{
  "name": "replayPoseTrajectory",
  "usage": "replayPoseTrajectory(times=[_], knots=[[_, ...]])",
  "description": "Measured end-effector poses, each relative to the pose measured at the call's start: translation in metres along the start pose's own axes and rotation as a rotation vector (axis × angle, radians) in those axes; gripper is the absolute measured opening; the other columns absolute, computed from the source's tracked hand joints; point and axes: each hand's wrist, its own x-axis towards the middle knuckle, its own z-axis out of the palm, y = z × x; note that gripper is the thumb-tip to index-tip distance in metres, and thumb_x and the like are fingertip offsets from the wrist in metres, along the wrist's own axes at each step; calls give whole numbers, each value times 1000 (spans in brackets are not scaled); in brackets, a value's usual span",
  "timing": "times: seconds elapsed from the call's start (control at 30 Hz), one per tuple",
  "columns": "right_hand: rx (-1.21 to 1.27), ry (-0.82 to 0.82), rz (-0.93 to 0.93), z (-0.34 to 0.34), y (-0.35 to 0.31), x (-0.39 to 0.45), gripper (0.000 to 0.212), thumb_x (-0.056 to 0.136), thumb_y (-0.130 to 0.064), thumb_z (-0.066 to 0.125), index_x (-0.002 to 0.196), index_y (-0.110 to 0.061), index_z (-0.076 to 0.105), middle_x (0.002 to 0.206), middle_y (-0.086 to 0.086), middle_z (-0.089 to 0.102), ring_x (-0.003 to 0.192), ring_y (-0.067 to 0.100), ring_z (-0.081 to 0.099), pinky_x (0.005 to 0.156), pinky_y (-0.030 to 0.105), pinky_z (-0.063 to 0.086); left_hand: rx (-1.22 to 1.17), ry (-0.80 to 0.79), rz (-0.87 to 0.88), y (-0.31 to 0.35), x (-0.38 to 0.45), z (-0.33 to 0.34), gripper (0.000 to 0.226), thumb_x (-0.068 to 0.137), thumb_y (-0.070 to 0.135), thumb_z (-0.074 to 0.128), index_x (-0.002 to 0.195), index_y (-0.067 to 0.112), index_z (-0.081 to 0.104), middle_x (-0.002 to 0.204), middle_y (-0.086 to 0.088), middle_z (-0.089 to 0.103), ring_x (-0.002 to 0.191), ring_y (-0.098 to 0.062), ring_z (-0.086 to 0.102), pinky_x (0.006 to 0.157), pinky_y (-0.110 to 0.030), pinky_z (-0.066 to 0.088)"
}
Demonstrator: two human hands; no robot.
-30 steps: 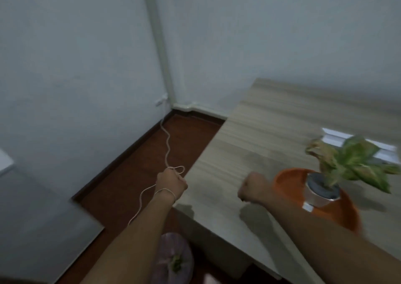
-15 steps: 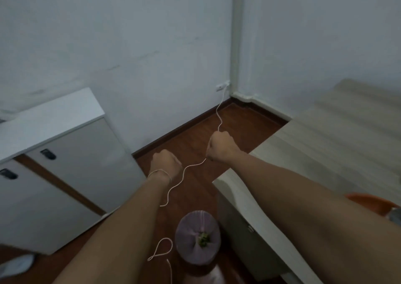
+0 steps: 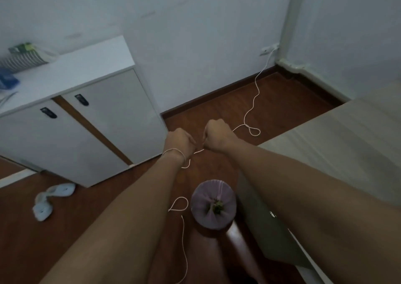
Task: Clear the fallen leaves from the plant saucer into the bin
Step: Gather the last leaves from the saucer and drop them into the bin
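The bin, round and lined with a pale purple bag, stands on the floor beside the table's corner. A few green-brown leaves lie in its middle. My left hand and my right hand are both closed into fists, nearly touching, held over the floor beyond the bin. Nothing shows out of either fist, so I cannot tell whether they hold leaves. A thin string circles my left wrist. The plant and its saucer are out of view.
A light wooden table fills the right side. A white cabinet with two doors stands at the left. A thin white cable runs from a wall socket across the brown floor. A pale slipper lies at the left.
My view has swung left, away from the table; the plant and orange saucer have left the frame. My right fist moved off the table and now sits next to my left fist.
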Motion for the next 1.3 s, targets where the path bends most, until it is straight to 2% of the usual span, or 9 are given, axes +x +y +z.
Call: replayPoseTrajectory(times=[0.17, 0.33, 0.43, 0.53, 0.7, 0.83, 0.97, 1.17, 1.3], knots=[[-1, -52, 8, 75, 31, 32, 17, 81, -10, 70, 94, 0, 76, 99, 22, 75, 97, 35, 72, 80, 33, 59, 2, -39, -58, -53, 24, 63, 14, 74, 12, 74, 86, 12, 82, 97, -14, 78, 98, -32, 71, 94, -36, 56], [-26, -109, 58, 165, 78, 59, 21, 82, -10, 67, 99, -5, 77, 107, 20, 75, 104, 36, 70, 92, 40, 59, 53, -98, -144, -117, 42, 150, 24, 78, 18, 66, 97, 9, 78, 106, -15, 76, 106, -37, 67, 96, -38, 55], [-17, -119, 123, 212, 110, 70, 21, 81, -10, 68, 99, -5, 77, 107, 23, 74, 103, 39, 70, 90, 42, 60, 53, -133, -140, -147, 49, 193, 24, 80, 13, 63, 98, 14, 79, 109, -10, 76, 108, -33, 67, 100, -32, 51], [-8, -172, 174, 244, 133, 76, 14, 80, -13, 72, 90, -3, 77, 100, 21, 75, 98, 37, 72, 84, 43, 62, 70, -160, -136, -166, 54, 220, 26, 80, 9, 62, 96, 17, 80, 108, -9, 77, 107, -33, 67, 100, -36, 52], [-4, -170, 161, 267, 154, 84, 13, 80, -12, 69, 86, -7, 79, 97, 17, 77, 95, 35, 72, 83, 42, 62, 59, -140, -139, -179, 66, 246, 24, 79, 6, 62, 88, 18, 81, 101, -7, 78, 103, -32, 69, 99, -36, 52], [8, -174, 135, 273, 157, 85, 14, 82, -11, 66, 85, -10, 80, 98, 18, 76, 96, 36, 71, 85, 42, 61, 29, -147, -129, -180, 64, 259, 14, 81, 13, 69, 88, 16, 82, 96, -8, 79, 98, -31, 71, 88, -39, 58], [-35, -202, 77, 281, 162, 79, 18, 87, -13, 63, 95, -10, 80, 104, 19, 75, 99, 38, 70, 87, 43, 59, 8, -176, -147, -188, 56, 269, 16, 81, 15, 66, 86, 16, 82, 92, -12, 79, 95, -34, 71, 85, -42, 58], [-54, -203, 85, 287, 178, 71, 21, 91, -12, 61, 101, -12, 79, 110, 16, 75, 102, 36, 69, 88, 44, 59, -44, -197, -166, -193, 46, 277, 16, 83, 11, 67, 89, 12, 81, 93, -13, 79, 95, -32, 73, 87, -40, 59], [-24, -180, 122, 288, 188, 65, 24, 91, -12, 65, 112, -17, 76, 124, 10, 72, 117, 31, 65, 98, 43, 57, -48, -187, -150, -187, 39, 278, 21, 82, 6, 64, 94, 11, 80, 97, -13, 79, 98, -31, 72, 91, -39, 58]])
